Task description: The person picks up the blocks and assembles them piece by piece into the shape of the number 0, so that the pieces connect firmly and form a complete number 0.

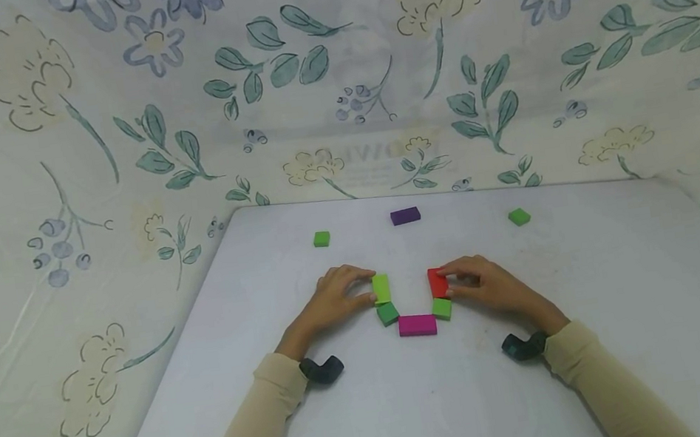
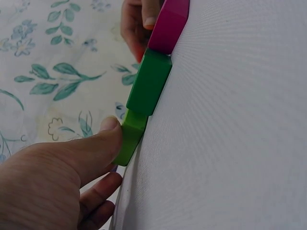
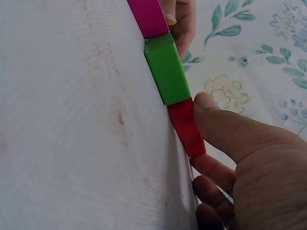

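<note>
Fingers of the left hand (image 1: 333, 299) pinch a lime block (image 1: 381, 289), which lies just right of the fingertips; those of the right hand (image 1: 490, 285) pinch a red block (image 1: 436, 287), gripping it from the right; the lime block's near end meets a dark green block (image 1: 388, 314), the red block's near end a bright green block (image 1: 442, 308); both of these touch a magenta block (image 1: 417, 325), nearest on the white surface (image 1: 429, 401); farther off lie a purple block (image 1: 406, 216), a small green block (image 1: 322, 239) to the left and a second small green block (image 1: 519, 217) to the right.
</note>
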The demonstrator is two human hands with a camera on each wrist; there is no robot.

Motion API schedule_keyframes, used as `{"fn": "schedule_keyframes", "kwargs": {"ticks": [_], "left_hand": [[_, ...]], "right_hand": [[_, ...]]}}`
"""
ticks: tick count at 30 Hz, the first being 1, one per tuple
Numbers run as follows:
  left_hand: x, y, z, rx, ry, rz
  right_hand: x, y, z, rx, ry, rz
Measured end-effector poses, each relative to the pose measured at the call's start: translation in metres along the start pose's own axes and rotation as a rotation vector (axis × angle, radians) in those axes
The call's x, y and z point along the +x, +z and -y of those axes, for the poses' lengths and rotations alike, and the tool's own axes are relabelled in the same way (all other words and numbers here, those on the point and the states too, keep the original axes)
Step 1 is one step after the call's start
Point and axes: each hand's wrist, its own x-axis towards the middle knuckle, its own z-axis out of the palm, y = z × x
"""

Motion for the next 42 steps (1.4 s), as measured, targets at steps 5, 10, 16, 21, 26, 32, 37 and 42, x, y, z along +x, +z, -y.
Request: {"fn": "schedule_keyframes", "kwargs": {"ticks": [5, 10, 16, 21, 26, 32, 37, 42], "left_hand": [[0.001, -0.001, 0.000, -0.010, -0.003, -0.003], [0.000, -0.004, -0.001, -0.082, -0.017, -0.016], [0.000, -0.014, 0.006, -0.162, -0.073, -0.042], [0.003, -0.032, 0.017, -0.126, -0.123, -0.107], [0.011, -0.055, 0.027, -0.074, -0.189, -0.189], [0.027, -0.073, 0.041, -0.022, -0.250, -0.226], [0.038, -0.076, 0.048, -0.049, -0.311, -0.195], [0.049, -0.076, 0.054, -0.056, -0.344, -0.190]], "right_hand": [[-0.001, -0.001, 0.000, 0.007, 0.001, -0.002], [0.000, -0.001, -0.001, 0.021, -0.027, -0.007], [0.002, 0.000, 0.000, 0.021, -0.016, 0.001], [0.003, 0.000, 0.002, 0.019, -0.017, 0.004], [0.003, 0.000, 0.000, 0.011, -0.017, 0.003], [0.001, 0.001, -0.001, -0.002, -0.019, -0.010], [0.000, 0.000, 0.001, 0.005, 0.002, -0.006], [0.001, -0.002, 0.001, -0.017, -0.013, 0.001]]}}
